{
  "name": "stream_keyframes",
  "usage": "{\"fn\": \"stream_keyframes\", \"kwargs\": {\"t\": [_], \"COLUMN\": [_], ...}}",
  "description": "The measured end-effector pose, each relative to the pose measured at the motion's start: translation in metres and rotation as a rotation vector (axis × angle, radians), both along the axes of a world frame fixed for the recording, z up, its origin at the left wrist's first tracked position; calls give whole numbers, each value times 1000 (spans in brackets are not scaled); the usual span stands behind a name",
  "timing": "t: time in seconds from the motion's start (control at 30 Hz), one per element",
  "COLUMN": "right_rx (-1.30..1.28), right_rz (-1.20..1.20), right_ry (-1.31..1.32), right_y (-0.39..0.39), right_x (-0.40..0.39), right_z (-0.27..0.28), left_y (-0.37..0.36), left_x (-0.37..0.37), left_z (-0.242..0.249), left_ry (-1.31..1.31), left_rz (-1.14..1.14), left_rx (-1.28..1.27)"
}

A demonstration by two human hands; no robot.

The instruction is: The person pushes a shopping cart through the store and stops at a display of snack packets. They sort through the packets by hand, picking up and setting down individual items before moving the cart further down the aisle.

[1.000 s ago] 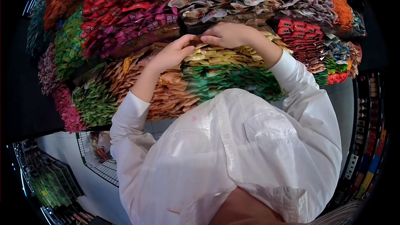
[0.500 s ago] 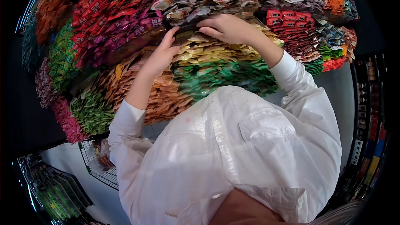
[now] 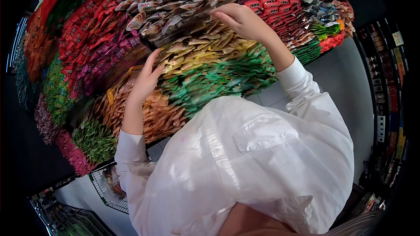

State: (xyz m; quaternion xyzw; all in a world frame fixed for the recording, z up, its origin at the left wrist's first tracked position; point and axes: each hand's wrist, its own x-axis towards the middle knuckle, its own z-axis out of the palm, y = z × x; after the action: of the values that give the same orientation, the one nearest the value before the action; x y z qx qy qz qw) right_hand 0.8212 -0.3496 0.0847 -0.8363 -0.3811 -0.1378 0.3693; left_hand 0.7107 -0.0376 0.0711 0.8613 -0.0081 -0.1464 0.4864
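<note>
My left hand (image 3: 145, 81) is open, thumb and fingers apart, over the edge where yellow packets (image 3: 192, 54) meet orange-brown packets (image 3: 162, 116). Its fingertips are right by the left end of a dark, clear-edged divider (image 3: 151, 45). Higher and to the right, my right hand (image 3: 245, 21) reaches leftward with fingers stretched and thumb a little apart. Those fingertips lie at the seam between the yellow packets and the white printed packets (image 3: 175, 6). Neither hand shows a packet in it. Green packets (image 3: 210, 83) lie in rows below my hands.
Red packets (image 3: 89, 35) and purple packets (image 3: 105, 63) are heaped at the left. More red packets (image 3: 275, 6) stand beyond my right hand. A wire basket (image 3: 103, 192) with bagged items is at lower left. Stocked shelves (image 3: 387, 83) line the right side, past the tiled floor (image 3: 345, 78).
The view has turned and shifted, so the display sits lower and further left. My hands are wider apart, and more of the yellow packets shows between them.
</note>
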Motion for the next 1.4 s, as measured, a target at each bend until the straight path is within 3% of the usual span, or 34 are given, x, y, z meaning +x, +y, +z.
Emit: {"fn": "stream_keyframes", "kwargs": {"t": [0.07, 0.2, 0.23, 0.33, 0.47, 0.73, 1.03, 1.4], "right_rx": [98, 303, 330, 329, 310, 319, 354, 293], "right_rz": [-69, -236, -282, -347, -368, -257, -106, 181], "right_ry": [185, 125, 257, 315, 274, 226, 137, 112], "right_y": [-19, -56, -63, -75, -77, -89, -69, -12], "right_x": [-6, -16, -24, -35, -46, -38, -53, -122], "right_z": [4, -6, -5, -17, -35, -41, -47, -19], "left_y": [2, -3, -6, -17, -50, -85, -117, -86], "left_x": [-2, -12, -17, -36, -63, -92, -122, -185], "left_z": [-5, -5, -2, -5, -17, -44, -43, -48], "left_ry": [-57, -229, -274, -364, -628, -690, -606, -711], "left_rz": [-17, 42, 65, 109, 205, 419, 520, 718], "left_rx": [-5, 128, 149, 201, 456, 654, 695, 711]}}
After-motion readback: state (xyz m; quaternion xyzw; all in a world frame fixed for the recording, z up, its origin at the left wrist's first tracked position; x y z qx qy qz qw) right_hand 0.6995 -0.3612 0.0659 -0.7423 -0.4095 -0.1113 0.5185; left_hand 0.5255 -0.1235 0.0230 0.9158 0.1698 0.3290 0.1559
